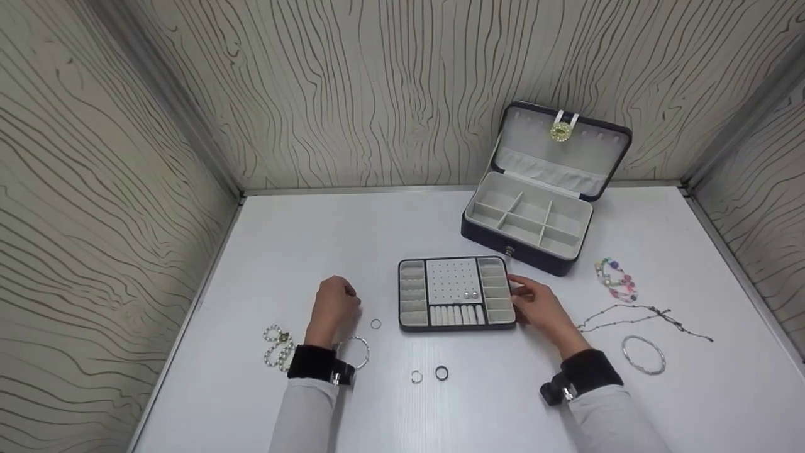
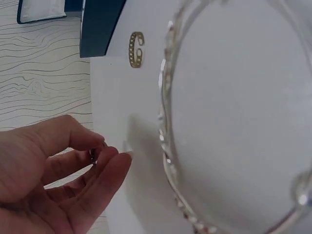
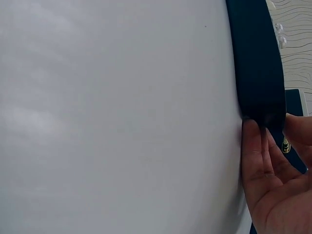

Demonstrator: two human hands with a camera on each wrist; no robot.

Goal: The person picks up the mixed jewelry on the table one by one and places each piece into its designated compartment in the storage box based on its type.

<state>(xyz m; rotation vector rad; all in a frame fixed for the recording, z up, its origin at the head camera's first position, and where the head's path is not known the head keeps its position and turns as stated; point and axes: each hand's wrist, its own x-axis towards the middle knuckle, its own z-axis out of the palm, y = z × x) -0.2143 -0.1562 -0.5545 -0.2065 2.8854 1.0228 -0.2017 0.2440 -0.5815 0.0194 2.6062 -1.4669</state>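
Observation:
In the head view a dark-edged jewelry tray lies on the table, with two pearl earrings on its white panel. My right hand holds the tray's right edge; in the right wrist view the thumb is over the side and the fingers are along it. Left of the tray, my left hand pinches a small shiny piece, mostly hidden by the fingertips; I cannot tell its kind. Close to that hand lie a thin ring and a silver bangle, which looms large in the left wrist view.
Behind the tray stands an open jewelry box with divided compartments and a brooch-like ornament inside its lid. Beaded bracelets, a chain necklace and another bangle lie right. Pearls lie left; two rings in front.

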